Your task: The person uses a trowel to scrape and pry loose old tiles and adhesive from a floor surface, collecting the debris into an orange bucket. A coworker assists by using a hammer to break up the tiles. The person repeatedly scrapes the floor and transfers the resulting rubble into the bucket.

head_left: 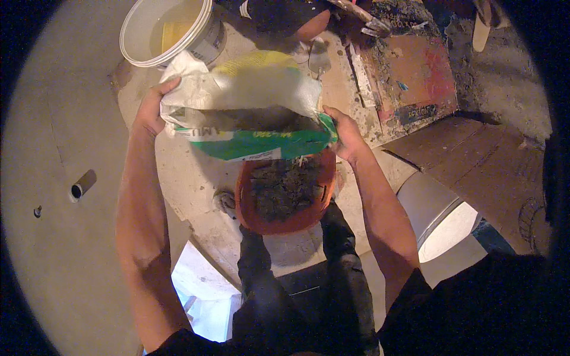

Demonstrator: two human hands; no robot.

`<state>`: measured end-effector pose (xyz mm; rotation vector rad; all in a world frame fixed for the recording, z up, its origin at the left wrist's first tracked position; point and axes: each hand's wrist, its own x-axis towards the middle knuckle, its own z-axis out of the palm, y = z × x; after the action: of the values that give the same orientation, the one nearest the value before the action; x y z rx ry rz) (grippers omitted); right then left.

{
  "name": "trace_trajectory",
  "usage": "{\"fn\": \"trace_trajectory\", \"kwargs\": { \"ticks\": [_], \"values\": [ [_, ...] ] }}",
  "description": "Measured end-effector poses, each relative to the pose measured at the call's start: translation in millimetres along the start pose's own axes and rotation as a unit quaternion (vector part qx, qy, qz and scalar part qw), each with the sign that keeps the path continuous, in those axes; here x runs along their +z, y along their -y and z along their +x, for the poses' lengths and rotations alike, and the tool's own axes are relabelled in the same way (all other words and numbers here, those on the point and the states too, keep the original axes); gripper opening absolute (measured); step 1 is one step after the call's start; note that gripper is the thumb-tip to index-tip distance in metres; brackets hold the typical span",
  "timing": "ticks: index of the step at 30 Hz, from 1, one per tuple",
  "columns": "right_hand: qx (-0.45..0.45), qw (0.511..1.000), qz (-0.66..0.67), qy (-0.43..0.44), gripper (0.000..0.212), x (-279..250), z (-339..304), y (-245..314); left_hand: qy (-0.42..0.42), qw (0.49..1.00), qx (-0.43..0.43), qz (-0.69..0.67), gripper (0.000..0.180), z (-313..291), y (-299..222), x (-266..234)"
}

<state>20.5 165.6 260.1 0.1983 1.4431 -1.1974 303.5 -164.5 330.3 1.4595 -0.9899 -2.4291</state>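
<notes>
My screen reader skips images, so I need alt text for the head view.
Seen from above, a person's left hand and right hand hold a white and green paper sack tipped over an orange bucket holding grey powder. A white bucket stands beyond it, beside a mortar-smeared board.
</notes>
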Motion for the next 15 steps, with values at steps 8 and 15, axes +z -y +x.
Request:
{"fn": "trace_trajectory", "kwargs": {
  "ticks": [8, 15],
  "values": [
    [-0.452, 0.684, -0.546, -0.17, 0.055, 104.9, -87.3, 58.0, -0.546, 0.626, 0.264, 0.49, 0.103, -96.4, 110.6, 88.8],
    [-0.241, 0.776, -0.557, -0.172, 0.044, 121.1, -2.8, 17.7, -0.41, 0.892, 0.085, -0.169, 0.067, -79.4, 162.9, 78.7]
  ]
}}
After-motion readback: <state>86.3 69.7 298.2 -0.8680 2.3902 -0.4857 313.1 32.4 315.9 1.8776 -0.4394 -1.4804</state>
